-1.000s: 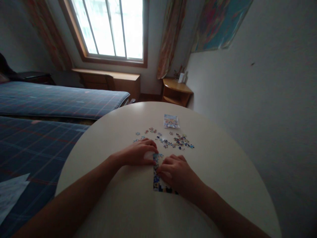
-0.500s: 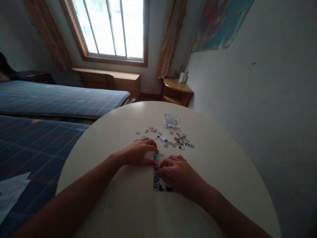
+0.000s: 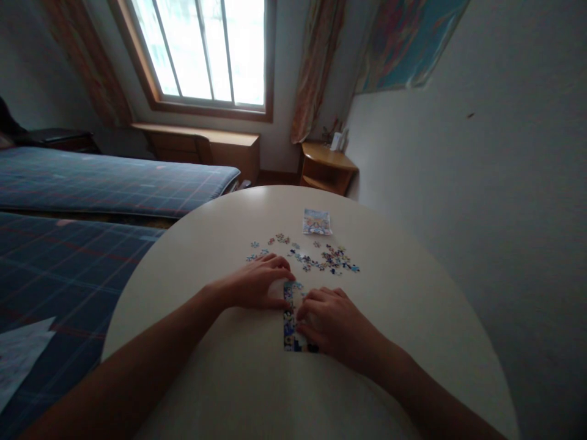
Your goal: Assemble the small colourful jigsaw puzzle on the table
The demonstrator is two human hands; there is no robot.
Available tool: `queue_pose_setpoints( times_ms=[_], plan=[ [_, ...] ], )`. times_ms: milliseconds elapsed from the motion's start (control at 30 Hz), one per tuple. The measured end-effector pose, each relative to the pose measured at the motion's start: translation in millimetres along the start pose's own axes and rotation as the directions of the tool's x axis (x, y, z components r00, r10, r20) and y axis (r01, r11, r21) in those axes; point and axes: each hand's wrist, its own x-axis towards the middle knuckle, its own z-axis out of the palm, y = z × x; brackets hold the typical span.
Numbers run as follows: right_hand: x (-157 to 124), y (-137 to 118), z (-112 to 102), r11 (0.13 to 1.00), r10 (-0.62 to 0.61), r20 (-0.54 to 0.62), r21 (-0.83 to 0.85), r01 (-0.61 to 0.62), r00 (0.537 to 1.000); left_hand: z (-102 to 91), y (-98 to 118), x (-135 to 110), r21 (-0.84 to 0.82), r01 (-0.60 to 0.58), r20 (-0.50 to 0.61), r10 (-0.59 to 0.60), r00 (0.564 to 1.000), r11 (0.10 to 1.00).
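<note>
A partly assembled jigsaw puzzle (image 3: 288, 327) lies on the white round table, its left column and part of its bottom and top edges joined. My left hand (image 3: 266, 282) rests at its upper left edge, thumb and index finger apart and touching the border. Over the puzzle's right side is my right hand (image 3: 328, 318), fingers curled in and thumb close to them; whatever is between the fingertips is hidden. The right hand covers much of the puzzle. Loose jigsaw pieces (image 3: 334, 260) lie scattered just beyond both hands.
A small printed picture sheet or packet (image 3: 316, 222) lies behind the loose pieces on the table (image 3: 413, 305). Two plaid beds (image 3: 114, 180) stand to the left, with paper (image 3: 22, 354) on the nearer one. A wall rises close on the right.
My right hand has shifted slightly to the right, showing a little more of the puzzle's left part. The left hand stays at the border.
</note>
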Motion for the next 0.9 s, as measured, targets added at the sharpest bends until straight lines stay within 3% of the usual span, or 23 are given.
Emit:
queue_pose_setpoints(
  times_ms=[200, 433, 900],
  plan=[
    [0.8, -1.9, 6.0, 1.0, -0.006, -0.01, -0.014, 0.005, 1.0, -0.4, 0.1, 0.0, -0.011, 0.001, -0.005, -0.001, 1.0, 1.0],
    [1.0, -6.1, 18.0, 0.978, -0.081, -0.065, -0.196, 0.067, 0.995, 0.1, 0.0, -0.2, -0.006, -0.002, -0.008, 0.002, 1.0, 1.0],
    [0.7, -5.6, 26.4, 0.962, -0.136, -0.138, -0.257, 0.097, 0.981, -3.3, 3.0, 0.6, -0.012, -0.004, 0.009, 0.004, 1.0, 1.0]
  ],
)
